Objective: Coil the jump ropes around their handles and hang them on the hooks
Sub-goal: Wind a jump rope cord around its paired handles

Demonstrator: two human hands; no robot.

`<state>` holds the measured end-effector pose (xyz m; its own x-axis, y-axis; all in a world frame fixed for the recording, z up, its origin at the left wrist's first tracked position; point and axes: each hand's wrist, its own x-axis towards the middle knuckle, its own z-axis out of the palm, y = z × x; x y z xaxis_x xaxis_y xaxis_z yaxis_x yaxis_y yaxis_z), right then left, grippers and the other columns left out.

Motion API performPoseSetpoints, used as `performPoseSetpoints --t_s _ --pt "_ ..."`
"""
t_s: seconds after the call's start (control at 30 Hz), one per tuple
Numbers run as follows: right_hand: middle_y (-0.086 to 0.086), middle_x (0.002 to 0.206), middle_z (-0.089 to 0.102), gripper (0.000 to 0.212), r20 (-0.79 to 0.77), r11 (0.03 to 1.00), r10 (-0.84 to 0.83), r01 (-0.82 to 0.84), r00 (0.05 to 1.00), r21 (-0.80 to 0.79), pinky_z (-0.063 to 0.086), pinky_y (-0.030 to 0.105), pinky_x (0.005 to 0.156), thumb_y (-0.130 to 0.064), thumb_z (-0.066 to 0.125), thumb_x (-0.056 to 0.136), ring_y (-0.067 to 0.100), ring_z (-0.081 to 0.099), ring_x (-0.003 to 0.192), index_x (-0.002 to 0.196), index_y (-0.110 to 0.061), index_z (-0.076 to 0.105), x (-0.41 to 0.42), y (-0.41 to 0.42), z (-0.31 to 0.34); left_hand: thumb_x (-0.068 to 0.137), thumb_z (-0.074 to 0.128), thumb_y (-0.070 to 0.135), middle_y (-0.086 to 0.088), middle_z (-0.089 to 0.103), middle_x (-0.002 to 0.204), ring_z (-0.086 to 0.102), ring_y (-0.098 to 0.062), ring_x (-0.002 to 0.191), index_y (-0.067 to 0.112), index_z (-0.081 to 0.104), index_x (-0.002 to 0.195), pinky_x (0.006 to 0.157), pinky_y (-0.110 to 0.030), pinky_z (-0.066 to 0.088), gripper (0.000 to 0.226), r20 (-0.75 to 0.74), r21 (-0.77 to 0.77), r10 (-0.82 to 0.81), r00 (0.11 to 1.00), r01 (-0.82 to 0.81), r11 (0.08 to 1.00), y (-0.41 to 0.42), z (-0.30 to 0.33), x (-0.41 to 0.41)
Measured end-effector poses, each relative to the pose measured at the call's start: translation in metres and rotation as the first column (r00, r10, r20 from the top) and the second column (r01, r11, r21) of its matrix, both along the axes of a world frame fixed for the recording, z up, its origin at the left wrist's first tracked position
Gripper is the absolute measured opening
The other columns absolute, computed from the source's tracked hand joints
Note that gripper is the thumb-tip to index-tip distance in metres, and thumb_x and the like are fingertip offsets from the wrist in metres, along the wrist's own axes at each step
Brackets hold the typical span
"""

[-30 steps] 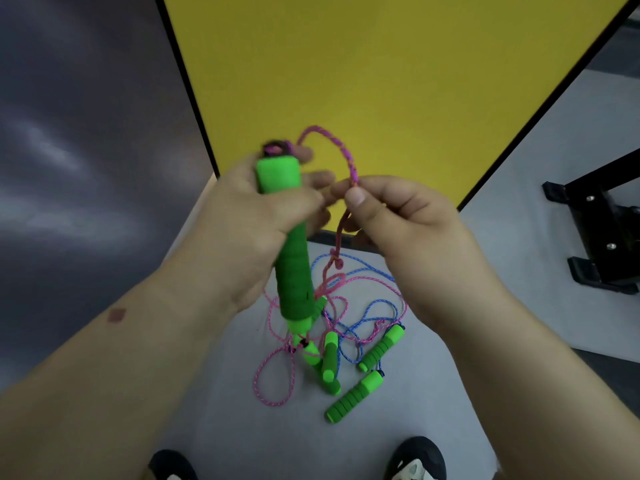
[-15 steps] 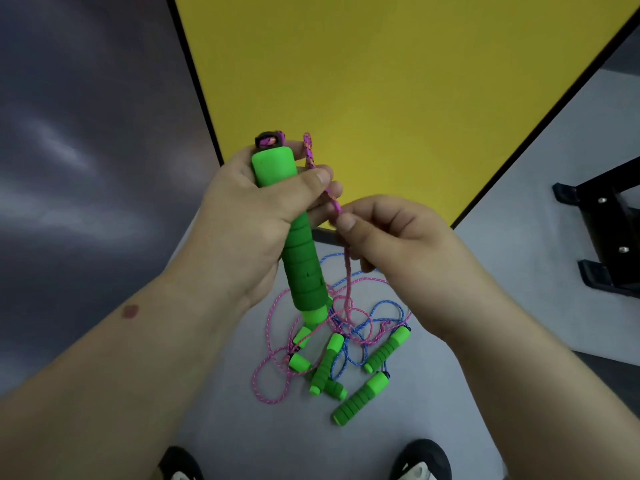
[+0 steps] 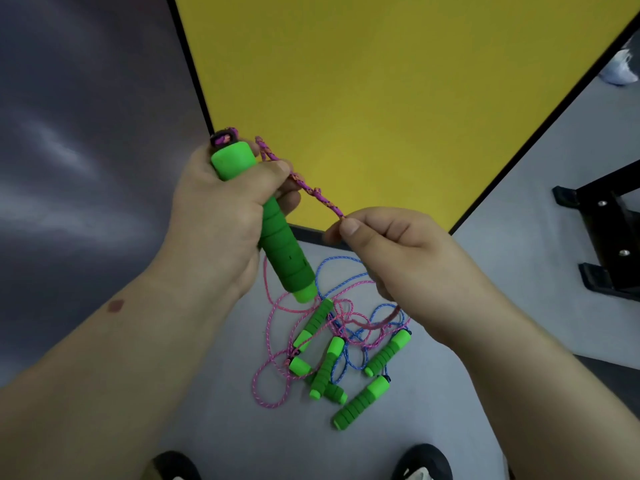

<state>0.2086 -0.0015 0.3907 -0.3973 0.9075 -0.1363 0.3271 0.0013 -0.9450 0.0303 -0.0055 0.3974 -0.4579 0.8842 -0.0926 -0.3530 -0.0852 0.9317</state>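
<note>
The green handle (image 3: 280,251) looks like matt ribbed foam, the pink rope (image 3: 311,190) braided cord.

A large yellow panel (image 3: 381,81) edged in black fills the upper middle, with a dark grey wall (image 3: 86,133) on the left. Below lies pale grey floor (image 3: 512,188); a black metal stand (image 3: 609,230) sits at the right edge

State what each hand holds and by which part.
The left hand grips a green foam handle round its upper half. The right hand pinches the pink rope between thumb and forefinger, a short way from the handle's top.
</note>
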Motion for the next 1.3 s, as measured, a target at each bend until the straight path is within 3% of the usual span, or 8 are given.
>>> performPoseSetpoints --t_s 0.17,0.27,0.37,0.5,0.73,1.0,1.13,1.3 --pt "0.001 0.060 0.041 0.018 -0.119 0.996 -0.093 0.093 0.988 -0.004 0.035 0.040 0.049 -0.037 0.058 0.097 0.024 0.036 0.052 0.095 -0.024 0.070 -0.002 0.000 0.003 0.094 0.065 -0.005 -0.011 0.070 0.090 0.076 -0.022 0.074 0.011 0.054 0.103 0.071 -0.034 0.062 0.021 0.042 -0.054 -0.046 0.998 0.048 0.997 0.001 -0.005 0.003" --pt "-0.011 0.066 0.062 0.015 -0.203 0.977 -0.198 0.209 0.959 0.036 0.058 0.041 0.070 -0.023 0.063 0.100 0.007 0.058 0.061 0.091 -0.020 0.075 -0.001 0.003 0.005 0.093 0.066 -0.005 -0.019 0.075 0.101 0.078 -0.036 0.092 0.009 0.056 0.104 0.079 -0.041 0.065 0.021 0.018 -0.105 -0.228 0.974 0.228 0.968 -0.005 -0.004 0.011" --pt "-0.011 0.070 0.072 0.014 -0.344 0.971 -0.226 0.239 0.911 -0.005 0.051 0.013 0.064 -0.008 0.062 0.098 -0.002 0.064 0.064 0.091 -0.011 0.073 -0.001 0.005 0.007 0.080 0.078 0.002 -0.028 0.072 0.101 0.073 -0.046 0.100 0.012 0.063 0.103 0.089 -0.061 0.060 0.029 -0.216 -0.159 -0.446 0.868 0.420 0.894 -0.015 -0.008 0.026" --pt "-0.006 0.082 0.075 0.012 -0.380 0.965 -0.258 0.258 0.888 -0.051 0.056 0.021 0.068 -0.010 0.063 0.097 0.002 0.068 0.072 0.095 -0.013 0.075 -0.002 0.007 0.003 0.075 0.080 0.017 -0.017 0.075 0.088 0.071 -0.047 0.086 0.019 0.066 0.093 0.076 -0.064 0.060 0.022 -0.521 -0.147 -0.395 0.757 0.377 0.915 -0.018 -0.010 0.033" --pt "0.022 0.099 0.073 0.016 0.008 0.996 -0.026 0.026 1.000 -0.080 0.044 0.040 0.072 -0.032 0.066 0.092 0.018 0.055 0.074 0.093 -0.022 0.079 -0.001 0.004 -0.006 0.090 0.068 -0.010 -0.009 0.074 0.088 0.077 -0.024 0.080 0.011 0.054 0.096 0.069 -0.036 0.063 0.026 -0.077 -0.019 -0.182 0.980 0.181 0.983 -0.005 -0.003 0.017" --pt "-0.001 0.079 0.074 0.015 -0.396 0.974 -0.228 0.205 0.889 -0.099 0.054 0.030 0.072 -0.011 0.062 0.098 0.010 0.063 0.072 0.099 -0.014 0.077 -0.002 0.005 0.007 0.073 0.078 0.006 -0.038 0.063 0.094 0.070 -0.041 0.081 0.005 0.061 0.095 0.087 -0.070 0.056 0.027 -0.270 -0.167 -0.443 0.855 0.411 0.896 -0.017 -0.008 0.031" --pt "-0.004 0.074 0.071 0.020 -0.280 0.970 -0.220 0.180 0.935 -0.162 0.045 0.020 0.059 -0.021 0.059 0.101 0.006 0.057 0.063 0.094 -0.016 0.077 -0.001 0.007 0.003 0.081 0.077 -0.007 -0.008 0.068 0.074 0.070 -0.026 0.071 0.014 0.058 0.088 0.074 -0.045 0.065 0.030 -0.252 -0.073 -0.315 0.915 0.306 0.949 -0.016 -0.005 0.030" --pt "0.002 0.086 0.077 0.017 0.005 0.991 -0.028 0.028 1.000 -0.127 0.044 0.027 0.070 -0.024 0.063 0.098 0.007 0.056 0.071 0.096 -0.015 0.078 0.001 0.003 -0.002 0.092 0.066 -0.009 -0.011 0.072 0.089 0.076 -0.026 0.084 0.007 0.052 0.102 0.076 -0.041 0.064 0.024 -0.051 -0.018 -0.185 0.981 0.185 0.983 -0.006 -0.001 0.014"
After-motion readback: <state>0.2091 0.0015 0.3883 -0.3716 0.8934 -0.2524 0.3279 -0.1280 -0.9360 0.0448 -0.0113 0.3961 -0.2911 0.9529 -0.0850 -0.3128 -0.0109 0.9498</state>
